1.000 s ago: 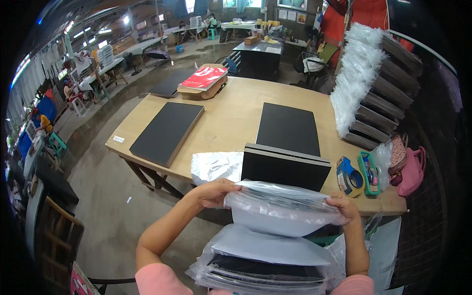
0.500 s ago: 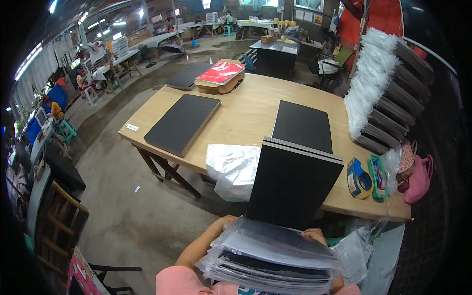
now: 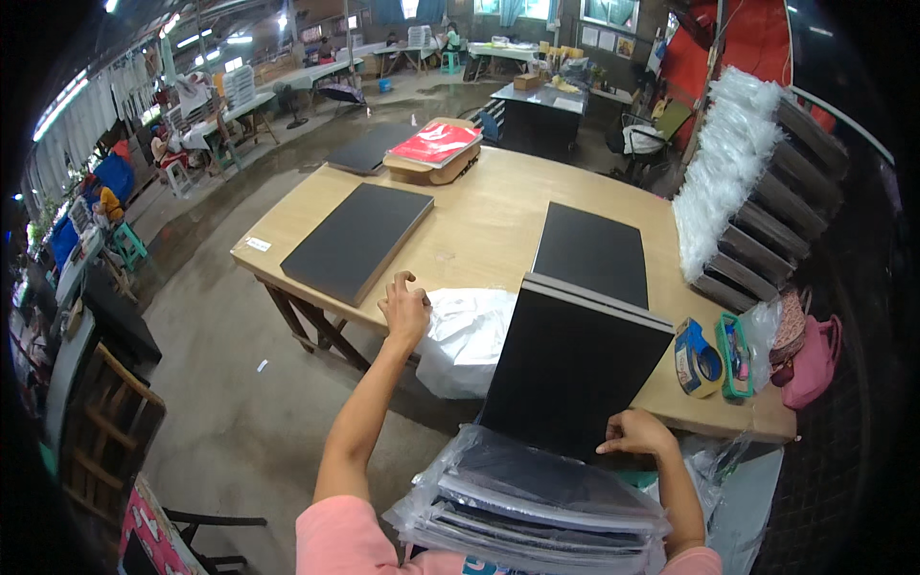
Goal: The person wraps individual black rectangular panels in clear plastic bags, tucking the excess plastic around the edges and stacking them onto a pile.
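Left hand (image 3: pixel 406 311) now beside white plastic (image 3: pixel 468 347), right hand (image 3: pixel 638 433) raised

Plastic sheet (image 3: pixel 462 350) left of upright board (image 3: pixel 570 374)

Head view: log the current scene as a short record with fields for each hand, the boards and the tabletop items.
Left hand: raised, fingers curled, beside white plastic sheet; contact unclear
Right hand: by lower right edge of tilted black board; contact unclear
Nearest the body: stack of plastic-wrapped boards
On table, right: flat black board, tape dispenser, green basket
On table, left: black slab
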Available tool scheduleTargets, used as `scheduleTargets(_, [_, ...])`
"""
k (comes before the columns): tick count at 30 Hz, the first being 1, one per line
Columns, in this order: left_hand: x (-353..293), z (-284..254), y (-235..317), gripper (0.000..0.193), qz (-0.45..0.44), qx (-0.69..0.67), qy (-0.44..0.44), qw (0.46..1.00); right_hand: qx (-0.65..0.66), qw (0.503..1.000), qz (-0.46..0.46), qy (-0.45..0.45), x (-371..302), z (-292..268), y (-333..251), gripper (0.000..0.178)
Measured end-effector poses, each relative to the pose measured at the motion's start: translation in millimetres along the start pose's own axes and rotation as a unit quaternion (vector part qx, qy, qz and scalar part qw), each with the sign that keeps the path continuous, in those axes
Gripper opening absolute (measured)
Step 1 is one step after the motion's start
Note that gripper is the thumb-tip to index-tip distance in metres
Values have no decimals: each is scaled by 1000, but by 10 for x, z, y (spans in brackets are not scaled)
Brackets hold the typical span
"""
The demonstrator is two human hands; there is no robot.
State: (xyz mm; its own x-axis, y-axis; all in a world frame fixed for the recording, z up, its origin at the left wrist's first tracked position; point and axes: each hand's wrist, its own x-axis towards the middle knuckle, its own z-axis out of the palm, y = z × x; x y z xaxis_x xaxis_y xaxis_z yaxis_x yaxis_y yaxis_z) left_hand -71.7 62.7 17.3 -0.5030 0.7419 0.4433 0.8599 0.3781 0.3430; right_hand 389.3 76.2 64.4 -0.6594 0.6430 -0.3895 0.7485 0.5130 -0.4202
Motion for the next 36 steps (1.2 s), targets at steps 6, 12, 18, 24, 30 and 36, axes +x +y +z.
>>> scheduleTargets(6, [364, -510, 376, 18, 114, -189, 19, 975, 9, 930, -295, 220, 302, -1105, -1269, 26])
scheduleTargets(12, [618, -907, 804, 24, 164, -301, -109, 933, -52, 919, -317, 227, 1935, -1581, -1722, 28])
scheduleTargets(18, [533, -751, 711, 70, 31, -450, -92, 888, 35, 967, -253, 8, 2777, -1355, -1810, 18])
scheduleTargets(24, [610, -509, 615, 68, 20, -573, -152, 805, 167, 945, -273, 64, 2906, -1341, -1633, 19])
scheduleTargets(30, [594, -525, 729, 72, 91, -564, -29, 821, 125, 950, -276, 70, 2842, -1327, -1725, 22])
scheduleTargets(36, [556, -658, 421, 76, 32, -603, -191, 774, 209, 944, -252, 45, 2863, -1369, -1619, 25])
